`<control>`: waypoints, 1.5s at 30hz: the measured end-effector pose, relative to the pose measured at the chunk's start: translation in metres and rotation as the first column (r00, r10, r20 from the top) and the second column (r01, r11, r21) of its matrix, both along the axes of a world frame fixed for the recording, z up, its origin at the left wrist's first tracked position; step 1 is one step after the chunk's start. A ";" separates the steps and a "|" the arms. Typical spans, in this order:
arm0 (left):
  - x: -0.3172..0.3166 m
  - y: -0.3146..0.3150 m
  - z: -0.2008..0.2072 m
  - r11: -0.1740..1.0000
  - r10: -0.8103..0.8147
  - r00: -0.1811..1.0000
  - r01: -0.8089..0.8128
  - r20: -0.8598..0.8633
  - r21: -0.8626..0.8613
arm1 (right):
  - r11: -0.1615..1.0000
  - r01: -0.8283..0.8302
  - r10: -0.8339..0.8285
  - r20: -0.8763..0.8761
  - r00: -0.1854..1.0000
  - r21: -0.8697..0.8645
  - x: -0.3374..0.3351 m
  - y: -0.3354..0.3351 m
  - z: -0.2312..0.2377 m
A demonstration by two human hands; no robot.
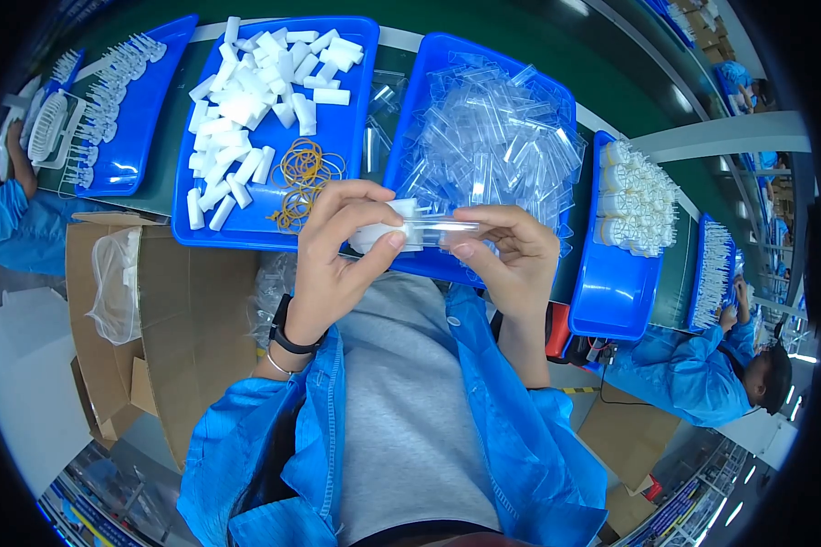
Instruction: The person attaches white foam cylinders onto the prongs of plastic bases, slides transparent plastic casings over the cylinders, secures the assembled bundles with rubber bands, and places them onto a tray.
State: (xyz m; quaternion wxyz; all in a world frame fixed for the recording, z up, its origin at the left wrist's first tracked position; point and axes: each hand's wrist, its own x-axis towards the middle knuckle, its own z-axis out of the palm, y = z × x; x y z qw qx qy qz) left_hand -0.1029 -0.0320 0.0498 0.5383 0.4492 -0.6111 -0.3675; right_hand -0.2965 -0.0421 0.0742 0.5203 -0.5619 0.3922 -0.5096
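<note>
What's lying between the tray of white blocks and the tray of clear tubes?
In the head view, a few clear plastic pieces lie on the green surface there.

I see a smooth white piece (366, 238), partly hidden in the left hand (333, 242), meeting the near-level clear tube (440, 232) at its left end, the tube's glossy other end pinched by the right hand (516, 248), though from here I can't tell whether the white reaches inside.
</note>
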 end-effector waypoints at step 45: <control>0.029 0.000 -0.033 0.917 -0.054 0.717 0.312 -0.695 0.250 | 0.909 -0.128 -0.288 -0.820 0.494 -0.396 -0.039 -0.010 0.005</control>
